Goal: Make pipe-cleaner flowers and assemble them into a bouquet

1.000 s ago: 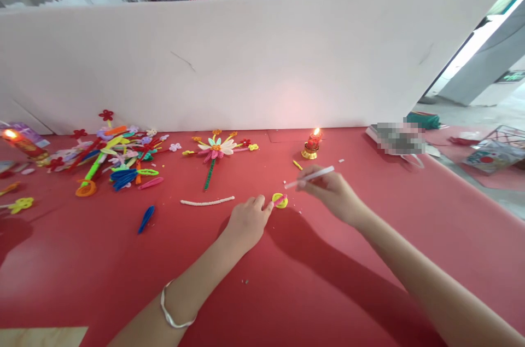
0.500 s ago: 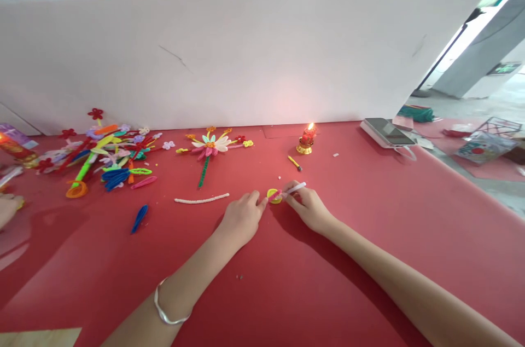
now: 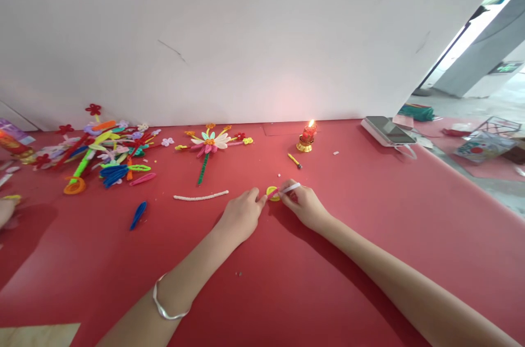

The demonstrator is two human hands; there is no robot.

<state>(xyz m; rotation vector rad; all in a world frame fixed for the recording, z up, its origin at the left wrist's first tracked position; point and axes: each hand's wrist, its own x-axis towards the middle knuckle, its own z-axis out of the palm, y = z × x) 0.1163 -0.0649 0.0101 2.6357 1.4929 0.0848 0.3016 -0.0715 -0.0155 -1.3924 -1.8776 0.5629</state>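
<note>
A small yellow ring with a pink strip across it (image 3: 272, 193) lies on the red table (image 3: 311, 281). My left hand (image 3: 240, 217) rests on the table, fingers curled, with a fingertip pressed on the ring's left edge. My right hand (image 3: 304, 207) is closed in a pinch on a thin white stick (image 3: 290, 188), and the stick's tip touches the ring from the right.
A lit red candle in a gold holder (image 3: 305, 138) burns behind the ring. A white pipe cleaner (image 3: 200, 196), a finished flower (image 3: 210, 145) and a pile of coloured pipe-cleaner pieces (image 3: 102, 150) lie to the left. A phone (image 3: 389, 130) sits far right. Another person's hand (image 3: 6, 208) shows at the left edge.
My right hand came down and left from above the table, bringing the white stick's tip onto the ring. My left hand kept its finger on the ring.
</note>
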